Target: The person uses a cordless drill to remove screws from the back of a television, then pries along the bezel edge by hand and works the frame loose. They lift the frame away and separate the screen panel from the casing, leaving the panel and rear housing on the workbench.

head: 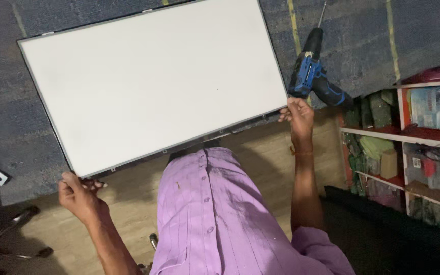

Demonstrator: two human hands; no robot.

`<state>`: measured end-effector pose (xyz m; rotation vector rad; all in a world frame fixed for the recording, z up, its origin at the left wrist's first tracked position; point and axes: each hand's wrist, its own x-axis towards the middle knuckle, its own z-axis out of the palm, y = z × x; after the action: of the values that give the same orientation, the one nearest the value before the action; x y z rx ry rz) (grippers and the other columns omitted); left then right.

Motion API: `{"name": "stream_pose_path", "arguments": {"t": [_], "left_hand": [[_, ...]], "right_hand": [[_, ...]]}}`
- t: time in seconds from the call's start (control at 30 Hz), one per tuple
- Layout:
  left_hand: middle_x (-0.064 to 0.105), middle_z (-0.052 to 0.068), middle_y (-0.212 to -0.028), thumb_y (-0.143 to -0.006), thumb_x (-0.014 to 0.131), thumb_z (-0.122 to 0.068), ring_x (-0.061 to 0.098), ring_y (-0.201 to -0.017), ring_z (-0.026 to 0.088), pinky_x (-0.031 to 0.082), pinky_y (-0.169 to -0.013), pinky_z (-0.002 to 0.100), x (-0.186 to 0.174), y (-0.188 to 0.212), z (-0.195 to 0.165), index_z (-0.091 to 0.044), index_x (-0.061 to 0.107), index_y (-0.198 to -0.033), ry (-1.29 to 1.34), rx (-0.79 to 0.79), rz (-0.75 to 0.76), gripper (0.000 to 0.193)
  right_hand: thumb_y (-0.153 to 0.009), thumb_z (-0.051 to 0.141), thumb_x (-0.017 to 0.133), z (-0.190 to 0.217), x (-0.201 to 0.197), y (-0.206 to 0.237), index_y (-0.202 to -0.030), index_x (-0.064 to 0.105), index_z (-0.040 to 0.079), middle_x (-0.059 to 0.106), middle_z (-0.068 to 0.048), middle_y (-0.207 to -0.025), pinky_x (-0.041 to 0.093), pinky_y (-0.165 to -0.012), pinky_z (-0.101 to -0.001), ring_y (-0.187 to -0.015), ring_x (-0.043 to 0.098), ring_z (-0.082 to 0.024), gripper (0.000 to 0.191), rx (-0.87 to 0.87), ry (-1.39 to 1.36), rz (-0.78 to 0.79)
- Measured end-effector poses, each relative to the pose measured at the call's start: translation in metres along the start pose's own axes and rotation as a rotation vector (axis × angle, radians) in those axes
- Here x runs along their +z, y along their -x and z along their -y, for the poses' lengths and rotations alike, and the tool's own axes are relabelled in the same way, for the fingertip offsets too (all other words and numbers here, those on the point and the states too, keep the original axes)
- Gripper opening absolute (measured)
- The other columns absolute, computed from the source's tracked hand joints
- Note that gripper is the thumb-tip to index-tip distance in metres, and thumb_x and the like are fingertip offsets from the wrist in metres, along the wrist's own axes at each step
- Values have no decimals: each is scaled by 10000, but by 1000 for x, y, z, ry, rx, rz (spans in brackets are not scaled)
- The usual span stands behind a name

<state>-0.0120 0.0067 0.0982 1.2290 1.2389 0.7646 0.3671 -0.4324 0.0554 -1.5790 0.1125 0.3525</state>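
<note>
Blue carpet [6, 127] underlies a white panel [154, 81] pinched at its near corners by left hand [80, 196] and right hand [297, 114]. Corner-only support (thin sheet) risks flexing or slipping onto the cordless drill [311, 76].

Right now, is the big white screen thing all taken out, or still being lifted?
It looks freed: the white panel is up over the blue mat, the left hand and right hand gripping its near corners. The blue drill lies unused. The panel is not yet set down.

One white flat panel [151, 84], upper centre of frame. One blue-and-black cordless drill [311, 74], upper right. Two hands: left hand [80, 196] lower left, right hand [297, 114] centre right. One shelving unit [423, 135], right edge.
</note>
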Motion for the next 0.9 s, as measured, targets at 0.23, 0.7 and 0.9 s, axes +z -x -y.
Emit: {"name": "stream_pose_path", "arguments": {"t": [0.23,0.7,0.9], "left_hand": [[551,2,-699,-1061,449,-585,574,-567,121,550,-508,333,11,13,6,-112,529,-919,449,-174,-118,501],[637,69,-779,-1031,523,-436,613,-545,132,552,-485,293,69,72,106,-54,594,-1053,447,-274,-250,390],[631,34,-782,-1035,565,-421,598,-581,104,525,-514,266,70,115,142,-52,621,-995,419,-355,-150,375]], "right_hand": [[-1134,318,529,-11,-20,-2,-1199,663,-12,681,-62,-949,542,-636,-248,-754,633,-91,362,-221,125,-144],[-1204,114,550,61,88,-21,-1203,658,-79,687,-133,-1001,556,-792,-277,-835,644,-154,221,-500,311,403],[-1086,71,651,105,199,54,-1112,731,-38,721,-127,-984,561,-773,-298,-868,708,-193,138,-906,739,795]]}}
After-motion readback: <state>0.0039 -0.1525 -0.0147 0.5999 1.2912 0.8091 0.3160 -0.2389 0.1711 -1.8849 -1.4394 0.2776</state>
